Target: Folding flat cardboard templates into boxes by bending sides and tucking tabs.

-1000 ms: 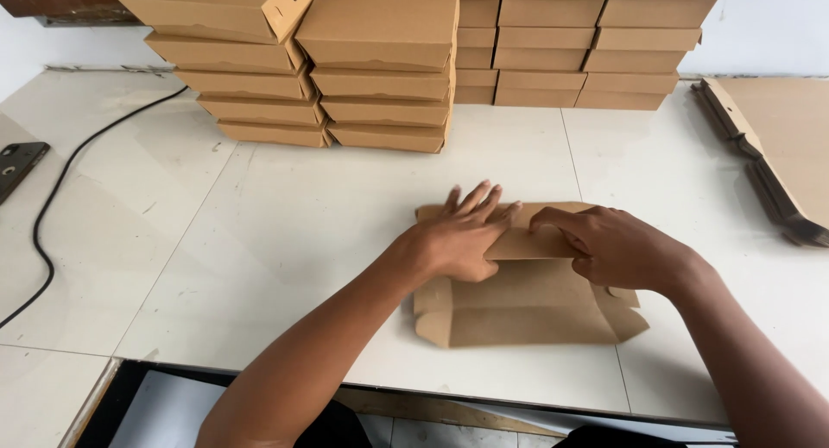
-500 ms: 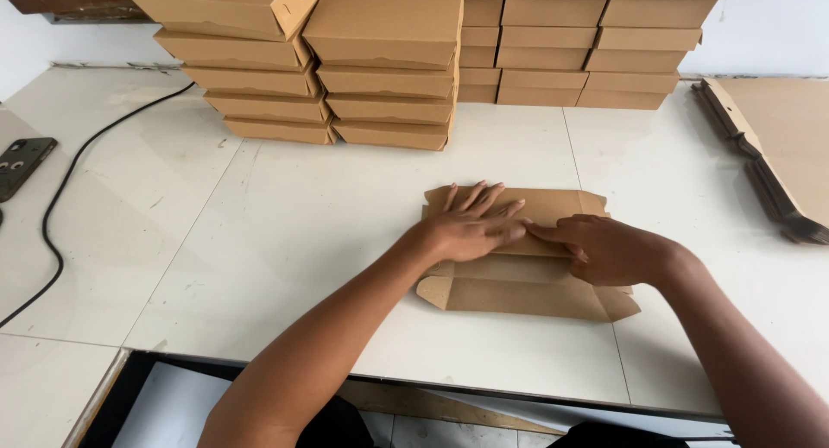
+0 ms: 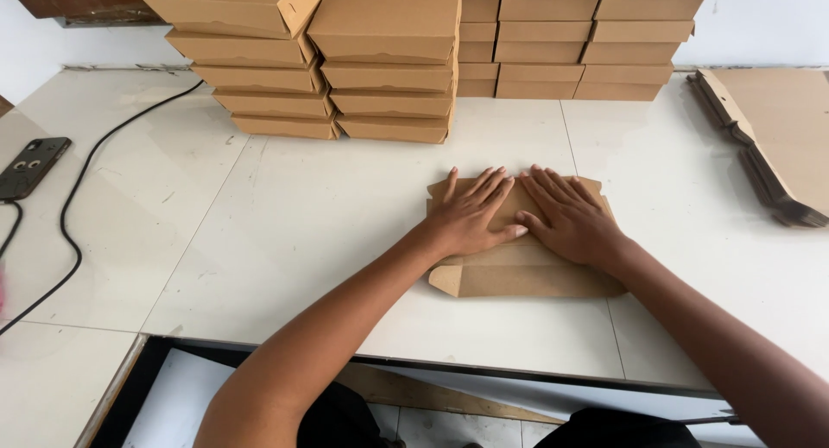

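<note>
Both hands are pressing flat on a brown cardboard blank [image 3: 527,275] that is lying on the white surface [image 3: 328,215], toward its near edge and a little right of the middle. The left hand [image 3: 471,215] is resting palm down on the far left part of the blank, its fingers [image 3: 488,187] spread wide and gripping nothing; the right hand [image 3: 570,219] is lying just beside it, thumbs nearly touching, its fingers likewise splayed and flat on the card. A folded panel seems to be lying under the palms, with the nearer strip of the blank showing bare below the wrists. To do this pressing well, the weight is best coming down through the heels of the palms along the fold line, with both hands working outward from the middle toward the side edges so the crease is setting evenly and the blank is not sliding toward the near edge of the surface. Keeping the small corner tab [image 3: 445,280] at the near left free of the palms is helping it stay unbent. Stacks of finished boxes [image 3: 389,64] are standing along the far edge, well apart; a pile of flat blanks [image 3: 777,129] is sitting at the right edge, and a phone [image 3: 30,166] and black cable [image 3: 78,198] are lying at the left.
</note>
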